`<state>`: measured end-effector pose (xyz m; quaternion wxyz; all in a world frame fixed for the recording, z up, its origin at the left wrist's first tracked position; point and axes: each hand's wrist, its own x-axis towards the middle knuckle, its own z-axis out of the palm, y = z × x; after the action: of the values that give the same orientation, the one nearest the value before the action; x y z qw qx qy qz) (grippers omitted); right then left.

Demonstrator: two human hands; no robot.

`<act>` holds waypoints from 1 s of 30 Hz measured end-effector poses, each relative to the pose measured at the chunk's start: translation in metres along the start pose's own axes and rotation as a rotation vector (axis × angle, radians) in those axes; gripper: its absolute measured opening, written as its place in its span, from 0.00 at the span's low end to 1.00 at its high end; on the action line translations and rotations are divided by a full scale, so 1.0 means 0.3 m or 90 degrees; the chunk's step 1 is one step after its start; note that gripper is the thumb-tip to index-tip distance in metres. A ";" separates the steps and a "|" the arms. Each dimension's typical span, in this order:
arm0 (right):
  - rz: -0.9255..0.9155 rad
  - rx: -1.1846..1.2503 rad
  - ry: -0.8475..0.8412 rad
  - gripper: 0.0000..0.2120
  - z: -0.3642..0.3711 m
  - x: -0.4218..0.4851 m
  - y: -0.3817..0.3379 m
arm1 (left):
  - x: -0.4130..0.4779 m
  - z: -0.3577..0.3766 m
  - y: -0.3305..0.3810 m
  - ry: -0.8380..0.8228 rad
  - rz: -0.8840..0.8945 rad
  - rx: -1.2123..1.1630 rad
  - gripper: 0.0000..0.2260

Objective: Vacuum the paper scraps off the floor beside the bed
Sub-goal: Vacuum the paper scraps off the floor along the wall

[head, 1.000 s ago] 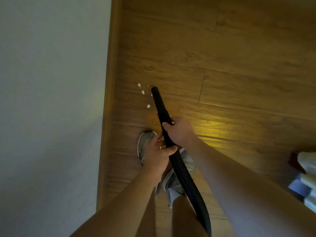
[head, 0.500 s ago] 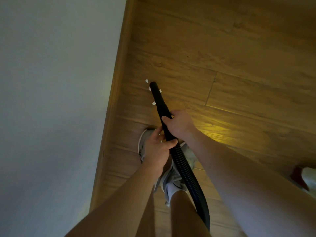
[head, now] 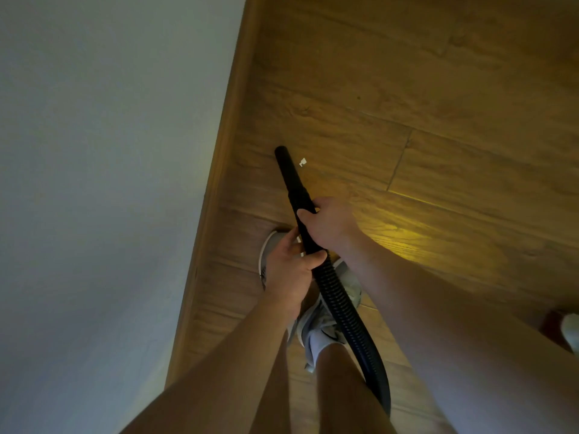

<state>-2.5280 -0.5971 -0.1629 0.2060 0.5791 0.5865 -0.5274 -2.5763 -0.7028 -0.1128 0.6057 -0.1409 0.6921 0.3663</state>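
A black vacuum hose (head: 340,302) runs up from the lower middle to a smooth black nozzle (head: 289,173) whose tip points at the wooden floor (head: 438,89). My right hand (head: 329,225) grips the nozzle's base, and my left hand (head: 289,270) grips the hose just below it, where the ribbing starts. One small white paper scrap (head: 302,162) lies on the floor just right of the nozzle tip. The white bed (head: 103,183) fills the left side, with its wooden side rail (head: 219,170) beside the nozzle.
My feet in grey-white shoes (head: 326,321) stand on the floor under my hands, close to the bed rail. A red and white object (head: 560,330) sits at the right edge. Open wooden floor stretches up and to the right.
The nozzle has swept across the scraps near the bed rail. Several scraps seen earlier are gone; one shows to the right of the tip. Both hands keep their grip.
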 end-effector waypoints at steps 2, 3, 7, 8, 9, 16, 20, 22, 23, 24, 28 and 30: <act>-0.003 0.018 -0.006 0.14 -0.005 -0.016 0.006 | -0.015 0.003 -0.004 0.003 0.001 0.002 0.29; -0.002 0.027 -0.008 0.14 -0.010 -0.024 0.008 | -0.023 0.006 -0.004 0.002 0.004 0.004 0.28; 0.004 0.021 -0.008 0.13 -0.032 -0.041 0.019 | -0.047 0.026 -0.002 -0.012 0.008 0.028 0.27; 0.008 0.017 -0.010 0.13 -0.037 -0.043 0.022 | -0.048 0.032 -0.002 -0.015 0.003 0.022 0.26; 0.012 0.016 -0.011 0.13 -0.043 -0.045 0.025 | -0.047 0.037 -0.004 -0.014 -0.005 0.013 0.26; 0.044 0.030 -0.010 0.14 -0.062 -0.074 0.085 | -0.064 0.066 -0.033 -0.057 -0.039 -0.003 0.25; 0.059 0.032 -0.007 0.14 -0.059 -0.103 0.126 | -0.082 0.070 -0.071 -0.076 -0.057 -0.015 0.26; 0.064 0.026 -0.007 0.14 -0.056 -0.113 0.136 | -0.090 0.071 -0.078 -0.083 -0.061 -0.014 0.25; 0.067 0.029 -0.006 0.14 -0.055 -0.116 0.139 | -0.091 0.071 -0.080 -0.087 -0.060 -0.009 0.25; 0.071 0.032 -0.005 0.14 -0.054 -0.117 0.140 | -0.092 0.071 -0.081 -0.091 -0.058 -0.007 0.25; 0.068 0.031 -0.007 0.14 -0.052 -0.116 0.131 | -0.091 0.065 -0.078 -0.089 -0.061 -0.009 0.23; 0.067 0.030 -0.016 0.14 -0.045 -0.116 0.123 | -0.095 0.056 -0.079 -0.089 -0.057 -0.003 0.21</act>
<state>-2.4815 -0.6101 -0.1424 0.2273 0.6070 0.5403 -0.5367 -2.5423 -0.7149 -0.0940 0.6682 -0.1468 0.6402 0.3495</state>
